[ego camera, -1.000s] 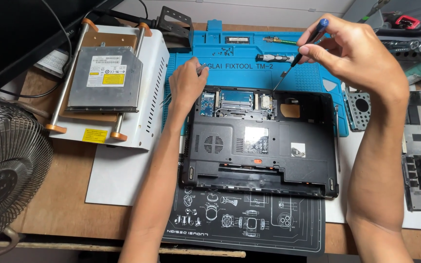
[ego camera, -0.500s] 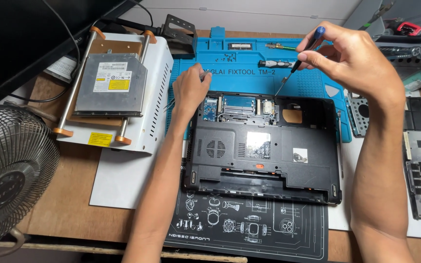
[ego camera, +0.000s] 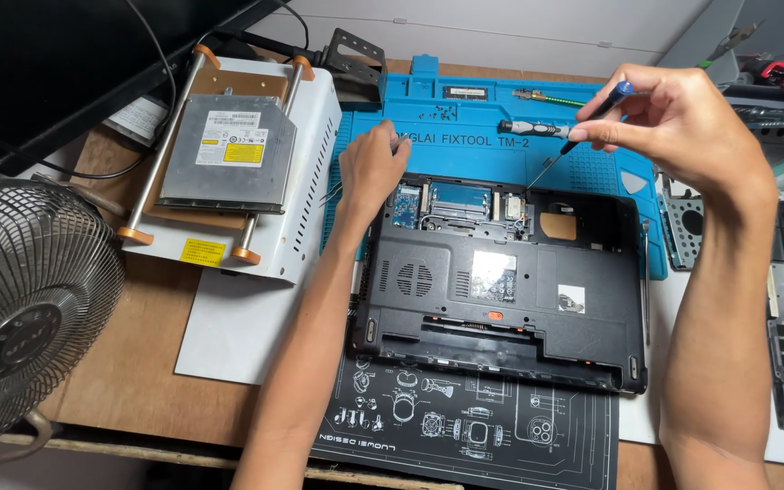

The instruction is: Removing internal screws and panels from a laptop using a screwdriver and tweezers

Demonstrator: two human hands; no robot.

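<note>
Since 1 second ago, both hands have drifted slightly as the head camera shifts, the left hand (ego camera: 371,168) staying at the far-left corner of the laptop base (ego camera: 501,281) and the right hand (ego camera: 682,118) holding its place above the far edge. Right-hand fingers pinch shut around a blue-capped screwdriver (ego camera: 583,132), its tip angled down into the open bay near the rear of the case. Left-hand fingers curl loosely, resting on the case corner with nothing visibly gripped. Upturned and black, the laptop base lies across a blue repair mat (ego camera: 465,118) and a black printed mat (ego camera: 465,426), its rear compartment uncovered, showing boards inside. Small screws (ego camera: 437,111) sit scattered on the blue mat, and an optical drive (ego camera: 229,154) rests on a white machine (ego camera: 310,209) at left
</note>
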